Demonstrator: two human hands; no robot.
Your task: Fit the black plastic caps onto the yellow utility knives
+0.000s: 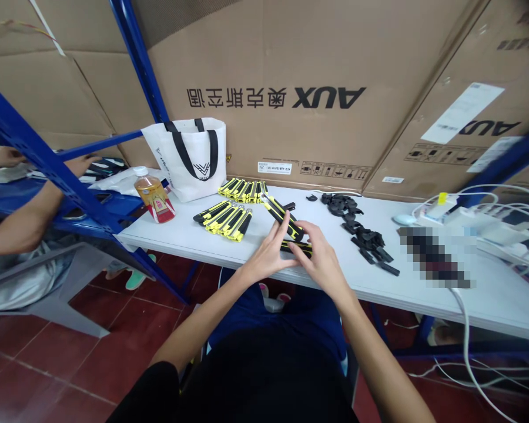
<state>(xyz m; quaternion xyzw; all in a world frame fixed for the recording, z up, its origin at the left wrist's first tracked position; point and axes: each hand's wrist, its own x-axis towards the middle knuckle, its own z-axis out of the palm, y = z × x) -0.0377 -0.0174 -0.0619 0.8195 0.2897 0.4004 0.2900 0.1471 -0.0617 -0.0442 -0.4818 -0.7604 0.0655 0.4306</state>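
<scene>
A black-and-yellow utility knife (278,212) is held at a slant above the table, its metal tip pointing away from me to the left. My left hand (270,251) has its fingers along the side of this knife. The fingers of my right hand (321,258) close on its near end. Below it, between my hands, lies another black-and-yellow knife (296,247). Left of my hands sits a row of similar utility knives (226,221), with a second row (243,189) behind it. Small black plastic pieces (372,239) are scattered to the right.
A white tote bag (198,158) and a drink bottle (155,197) stand at the table's left end. Power strips with white cables (467,220) and a blurred-out object (434,258) are at right. Cardboard boxes (264,47) wall the back. Another person's arm (30,214) shows beyond the blue frame (48,155).
</scene>
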